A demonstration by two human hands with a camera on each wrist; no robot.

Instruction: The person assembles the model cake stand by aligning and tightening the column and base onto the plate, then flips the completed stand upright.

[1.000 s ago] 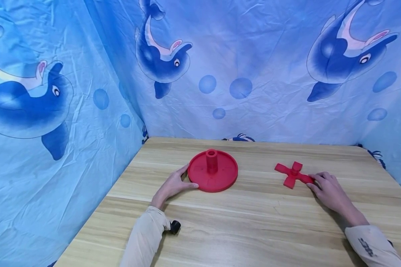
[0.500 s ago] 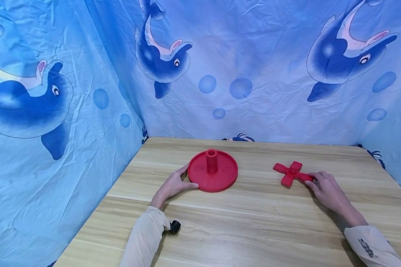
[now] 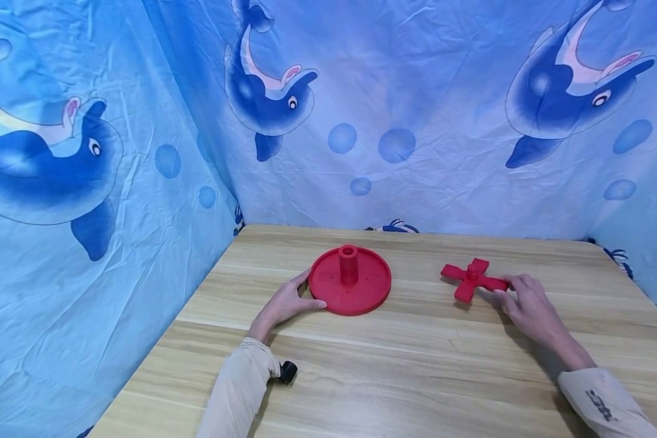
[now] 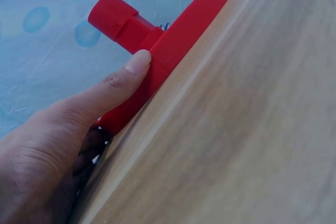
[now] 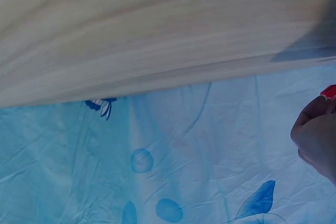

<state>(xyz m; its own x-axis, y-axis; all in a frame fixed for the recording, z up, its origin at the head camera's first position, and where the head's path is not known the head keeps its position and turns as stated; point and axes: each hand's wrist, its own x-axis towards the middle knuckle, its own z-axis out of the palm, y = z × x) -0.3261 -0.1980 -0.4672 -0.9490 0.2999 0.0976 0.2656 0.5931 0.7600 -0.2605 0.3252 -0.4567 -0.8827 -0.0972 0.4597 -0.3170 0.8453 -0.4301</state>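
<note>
A red round base [image 3: 364,296] with a raised rim stands on the wooden table, left of the middle. From its centre rises a hollow upright post [image 3: 348,267], which carries a small "32" mark in the left wrist view. My left hand [image 3: 285,304] grips the base's near-left edge, with the thumb [image 4: 137,64] pressed on the side of the rim. To the right, my right hand [image 3: 532,310] pinches one arm of a red four-armed cross piece [image 3: 472,275], which has a small knob at its hub. Only a red tip [image 5: 329,92] of that piece shows in the right wrist view.
The wooden table [image 3: 383,371] reaches back to a blue dolphin-print curtain [image 3: 427,182], which also hangs along the left side. A small black device [image 3: 288,371] sits at my left sleeve.
My right hand has brought the cross piece a little to the left and up, and its shadow now shows below. The left hand and round base stay put.
</note>
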